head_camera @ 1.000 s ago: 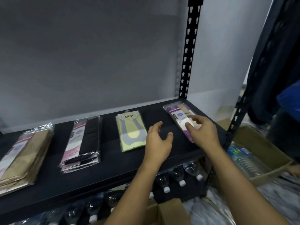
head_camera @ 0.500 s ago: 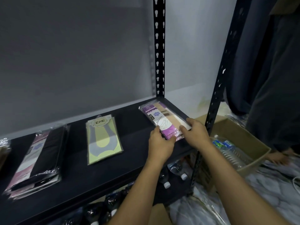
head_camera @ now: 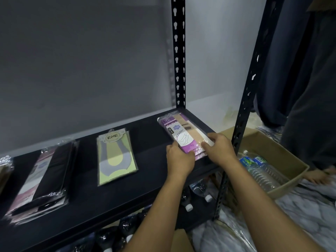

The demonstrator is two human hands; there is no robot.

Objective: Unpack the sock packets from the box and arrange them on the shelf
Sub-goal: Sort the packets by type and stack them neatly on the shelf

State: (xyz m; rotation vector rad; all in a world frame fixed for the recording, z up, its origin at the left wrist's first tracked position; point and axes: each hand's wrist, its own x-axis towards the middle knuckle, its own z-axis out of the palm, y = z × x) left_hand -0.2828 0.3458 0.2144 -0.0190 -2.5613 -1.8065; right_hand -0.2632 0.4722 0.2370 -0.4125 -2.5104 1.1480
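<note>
A purple and beige sock packet (head_camera: 179,130) lies at the right end of the black shelf (head_camera: 145,188). My left hand (head_camera: 179,160) grips its near left edge and my right hand (head_camera: 219,149) grips its near right corner. The packet's near end is hidden under my fingers. Left of it lies a yellow and grey ENE sock packet (head_camera: 115,157). Further left sits a stack of black and pink packets (head_camera: 42,179).
A cardboard box (head_camera: 283,157) holding water bottles (head_camera: 260,171) stands on the floor to the right, beyond the shelf's black upright post (head_camera: 243,110). More bottles (head_camera: 198,197) lie under the shelf. A person in dark clothes (head_camera: 309,88) stands at the far right.
My left hand came across from the shelf's middle to the purple packet, and both hands now hold its near end. The view has swung to the right.
</note>
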